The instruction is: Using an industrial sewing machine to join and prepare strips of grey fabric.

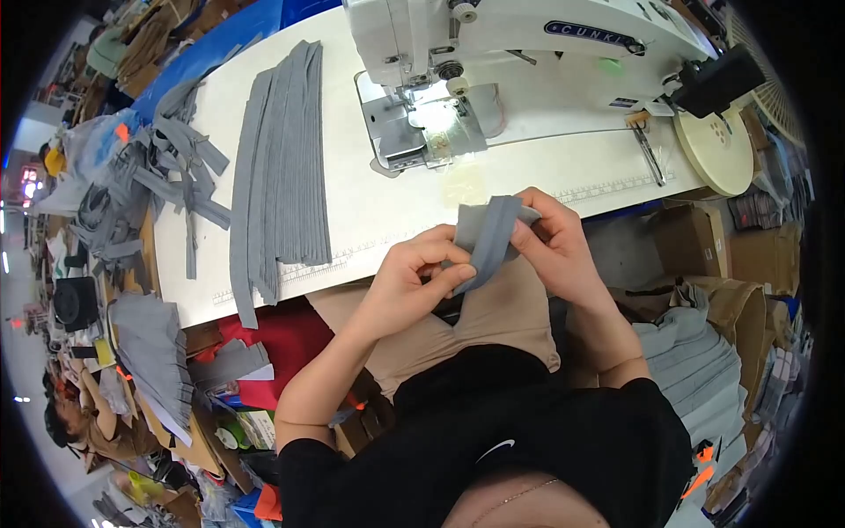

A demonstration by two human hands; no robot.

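Observation:
I hold a small grey fabric piece (471,220) with a darker grey folded strip (493,238) over it, just off the front edge of the white table. My left hand (414,282) pinches the strip's lower end between thumb and fingers. My right hand (554,251) grips the upper right end, thumb on the strip. Above my hands stands a white sewing machine (387,35), its lamp lit over the metal needle plate (392,132). Long flat grey strips (282,158) lie stacked on the table left of the machine.
Tangled grey strips (176,167) heap at the table's left end. Tweezers (649,154) and a round cream disc (713,154) lie at the right. Cardboard boxes (691,238) and grey fabric piles (682,370) sit below right. Another person (88,414) is at far left.

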